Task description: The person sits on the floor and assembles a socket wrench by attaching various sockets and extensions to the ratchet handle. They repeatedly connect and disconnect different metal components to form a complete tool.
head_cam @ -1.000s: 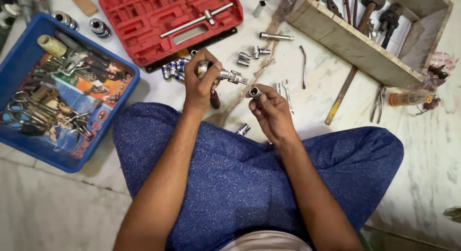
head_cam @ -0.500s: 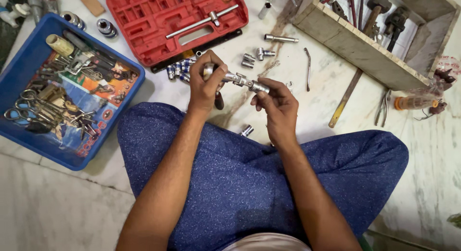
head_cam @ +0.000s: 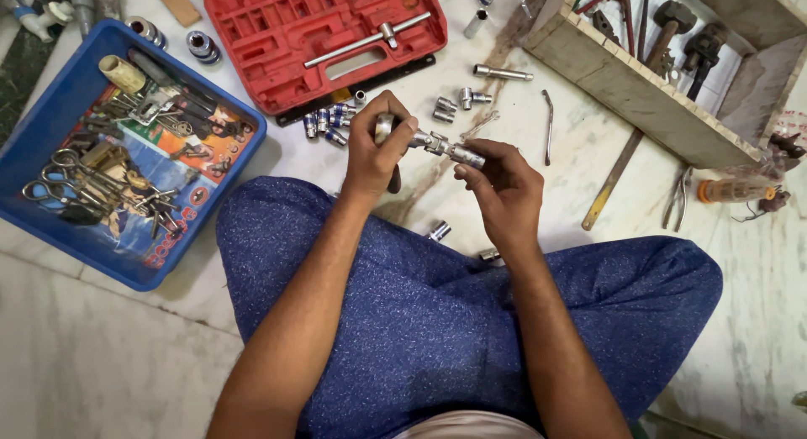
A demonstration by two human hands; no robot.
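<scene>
Head view: socket wrench (head_cam: 433,143) lies crosswise between left hand (head_cam: 374,153) and right hand (head_cam: 500,187).

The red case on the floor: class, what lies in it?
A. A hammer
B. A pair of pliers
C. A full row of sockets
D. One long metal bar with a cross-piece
D: the open red case holds only a long metal bar with a sliding cross-piece; its other moulded slots show bare red plastic.
</scene>
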